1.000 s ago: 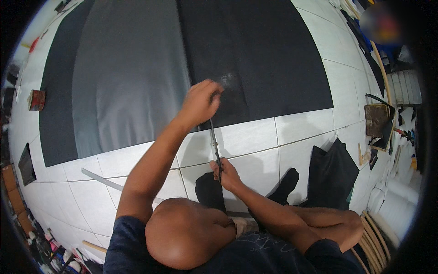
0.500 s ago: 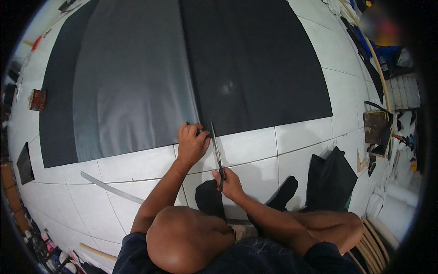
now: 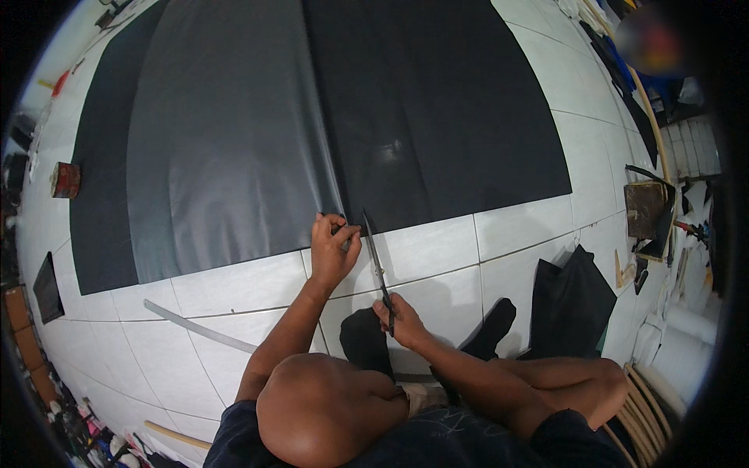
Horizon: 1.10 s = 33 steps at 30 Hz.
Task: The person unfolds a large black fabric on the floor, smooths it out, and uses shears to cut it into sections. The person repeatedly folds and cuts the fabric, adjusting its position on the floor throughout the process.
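A large black sheet of smooth material (image 3: 234, 156), like leather or vinyl, lies on the tiled floor with a fold running lengthwise near its middle. At the near end of that fold, my left hand (image 3: 335, 248) pinches the sheet's edge between thumb and fingers. My right hand (image 3: 403, 321) grips the handles of long scissors (image 3: 377, 264). Their blades point away from me, with the tip over the sheet's near edge just right of my left fingers. The blades look closed or nearly so.
A metal ruler (image 3: 195, 325) lies on the floor at left. The red tin (image 3: 65, 180) stands on the sheet's left edge. Black scrap material (image 3: 573, 304) lies right of my feet. Farther right are a brown box (image 3: 644, 210) and bent canes (image 3: 647, 402).
The fold beside my left hand is lifted slightly more. My left fingers have shifted a little on the edge. The scissors stay by the same edge, and the whole view has moved slightly.
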Available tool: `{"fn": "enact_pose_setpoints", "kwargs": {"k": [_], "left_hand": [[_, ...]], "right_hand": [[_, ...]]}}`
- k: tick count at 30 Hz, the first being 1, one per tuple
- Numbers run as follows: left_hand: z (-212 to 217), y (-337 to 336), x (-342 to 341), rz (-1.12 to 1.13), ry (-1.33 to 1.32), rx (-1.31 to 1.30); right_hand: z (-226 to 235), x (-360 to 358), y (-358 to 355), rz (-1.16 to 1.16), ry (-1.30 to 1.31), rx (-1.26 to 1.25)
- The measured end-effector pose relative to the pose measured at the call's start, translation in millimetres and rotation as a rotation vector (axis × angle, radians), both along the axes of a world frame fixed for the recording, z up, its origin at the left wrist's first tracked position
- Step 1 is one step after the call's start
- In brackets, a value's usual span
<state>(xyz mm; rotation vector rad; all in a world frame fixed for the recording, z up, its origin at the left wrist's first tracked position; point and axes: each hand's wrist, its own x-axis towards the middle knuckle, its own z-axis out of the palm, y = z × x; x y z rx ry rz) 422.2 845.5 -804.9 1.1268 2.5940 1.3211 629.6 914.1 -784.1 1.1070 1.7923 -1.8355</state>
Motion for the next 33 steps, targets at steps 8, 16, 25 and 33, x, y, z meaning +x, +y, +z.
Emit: {"fn": "enact_pose_setpoints", "kwargs": {"k": [8,16,25,33], "left_hand": [[-2.6,-2.3,-1.2,-0.045,0.11,-0.04],[-4.8,-3.9,-2.0,-0.058,0.131,-0.029],[-11.6,-7.3,0.2,-0.068,0.097,-0.068],[-23.6,-12.7,4.4,-0.154,0.241,-0.146]], "right_hand": [[-5.1,-38.7,12.6,-0.003,0.058,0.085],[3.3,-63.6,14.1,-0.019,0.074,0.279],[-6.5,-82.6,20.5,-0.072,0.057,0.215],[9.1,-97.5,23.8,-0.147,0.08,0.122]]}}
